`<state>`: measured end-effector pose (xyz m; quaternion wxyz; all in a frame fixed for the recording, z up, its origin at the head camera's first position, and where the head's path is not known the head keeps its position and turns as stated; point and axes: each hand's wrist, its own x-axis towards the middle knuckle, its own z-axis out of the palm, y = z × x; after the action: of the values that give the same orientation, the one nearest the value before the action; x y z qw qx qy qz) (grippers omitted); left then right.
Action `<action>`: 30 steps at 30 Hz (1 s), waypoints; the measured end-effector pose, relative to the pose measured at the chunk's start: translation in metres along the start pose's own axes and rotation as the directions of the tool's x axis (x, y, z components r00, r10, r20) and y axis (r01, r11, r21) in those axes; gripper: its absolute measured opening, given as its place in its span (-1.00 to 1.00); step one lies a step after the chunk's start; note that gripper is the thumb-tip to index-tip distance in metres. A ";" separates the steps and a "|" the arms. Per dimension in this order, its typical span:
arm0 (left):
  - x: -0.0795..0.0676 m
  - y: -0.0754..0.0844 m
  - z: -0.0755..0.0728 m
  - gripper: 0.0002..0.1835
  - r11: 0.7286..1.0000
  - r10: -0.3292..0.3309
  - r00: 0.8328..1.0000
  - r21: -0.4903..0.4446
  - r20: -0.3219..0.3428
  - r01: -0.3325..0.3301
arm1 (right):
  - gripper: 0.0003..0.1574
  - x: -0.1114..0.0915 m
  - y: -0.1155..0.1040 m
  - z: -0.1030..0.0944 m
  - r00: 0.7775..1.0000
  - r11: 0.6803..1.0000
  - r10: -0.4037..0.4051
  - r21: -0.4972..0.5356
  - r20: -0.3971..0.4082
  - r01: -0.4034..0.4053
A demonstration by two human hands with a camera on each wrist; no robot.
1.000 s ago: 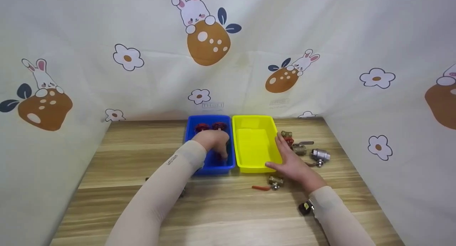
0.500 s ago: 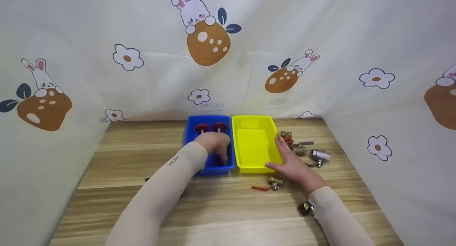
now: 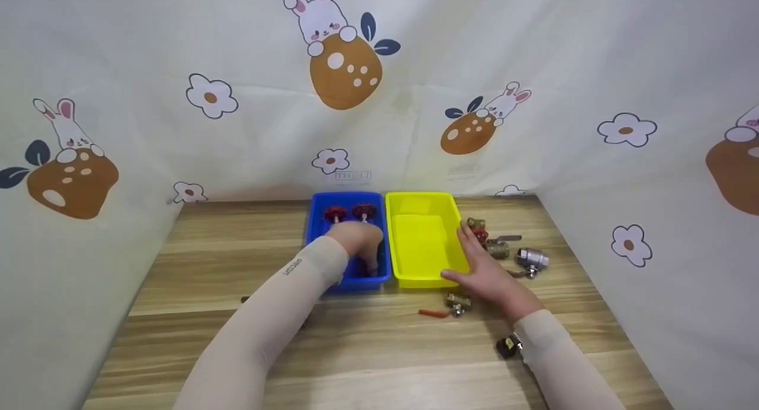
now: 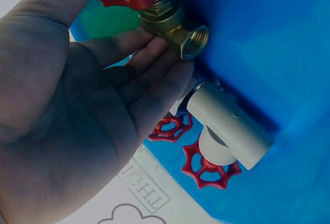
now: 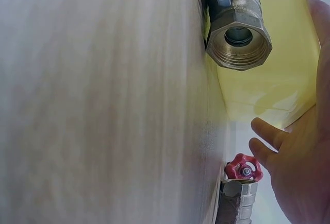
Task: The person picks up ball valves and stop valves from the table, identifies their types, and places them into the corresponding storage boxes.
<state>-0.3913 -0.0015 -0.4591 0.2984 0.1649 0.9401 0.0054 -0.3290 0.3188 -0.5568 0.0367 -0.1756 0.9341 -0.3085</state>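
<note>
My left hand (image 3: 363, 241) reaches down into the blue bin (image 3: 350, 286). In the left wrist view its fingers and thumb hold a brass valve (image 4: 167, 20) with a red handwheel close to the bin floor. Beyond the fingertips lies a whitish T-shaped valve (image 4: 229, 123) with a red spoked handwheel, and another red handwheel (image 4: 170, 127) shows beside it. My right hand (image 3: 486, 276) rests with straight, spread fingers along the right side of the yellow bin (image 3: 424, 244), which stands beside the blue one.
Right of the yellow bin lie several valves, among them a silver ball valve (image 3: 532, 258) and a brass valve (image 3: 497, 250). An orange-handled valve (image 3: 458, 301) lies in front of it. A black-ended part (image 3: 507, 346) sits near the right sleeve. A printed cloth (image 3: 249, 143) backs the table.
My left hand has sunk slightly lower and toward the front inside the blue bin. My right hand and both bins hold their places.
</note>
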 end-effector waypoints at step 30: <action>-0.014 -0.013 -0.004 -0.40 0.989 0.051 0.999 -0.138 -0.020 -0.053 | 0.46 0.001 -0.001 0.000 1.000 1.000 -0.017 0.007 -0.011 0.017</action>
<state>-0.3871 -0.0179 -0.4494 0.3013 0.1683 0.9351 0.0799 -0.3294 0.3181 -0.5565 0.0297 -0.1820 0.9317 -0.3129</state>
